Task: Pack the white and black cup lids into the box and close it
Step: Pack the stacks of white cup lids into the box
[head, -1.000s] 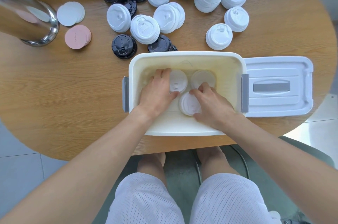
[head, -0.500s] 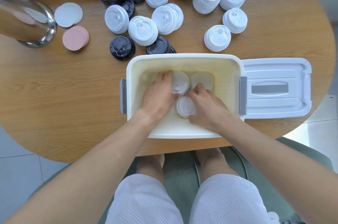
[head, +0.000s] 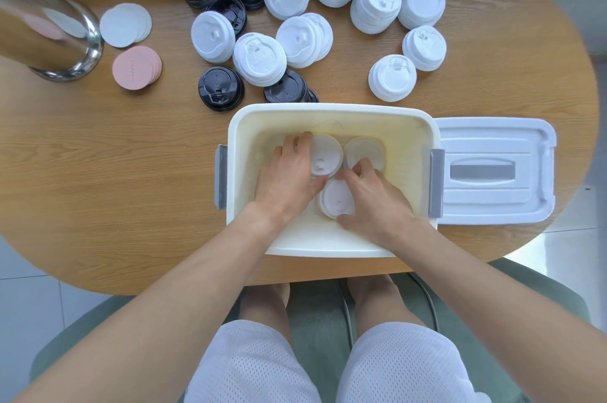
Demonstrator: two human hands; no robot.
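The oval wooden tabletop (head: 98, 172) carries everything. Near its front edge sits the open cream plastic box (head: 331, 113) with grey side latches, and its white plastic box cover (head: 492, 205) lies flat just beside it on the right. Behind the box, stacks of white plastic cup lids (head: 377, 5) crowd the far side, with black plastic cup lids (head: 220, 88) among them on the left. A shiny metal cylinder (head: 65, 51) stands at the far left, near round pink coasters (head: 135, 67) and white ones. Inside the box three white lid stacks sit together. The left hand (head: 289, 176) curls its grip round the back left stack (head: 325, 154); the right hand (head: 374, 202) clamps its grip on the front stack (head: 336, 199), thumb below, fingers above. The back right stack (head: 363, 151) sits just beyond the right fingertips.
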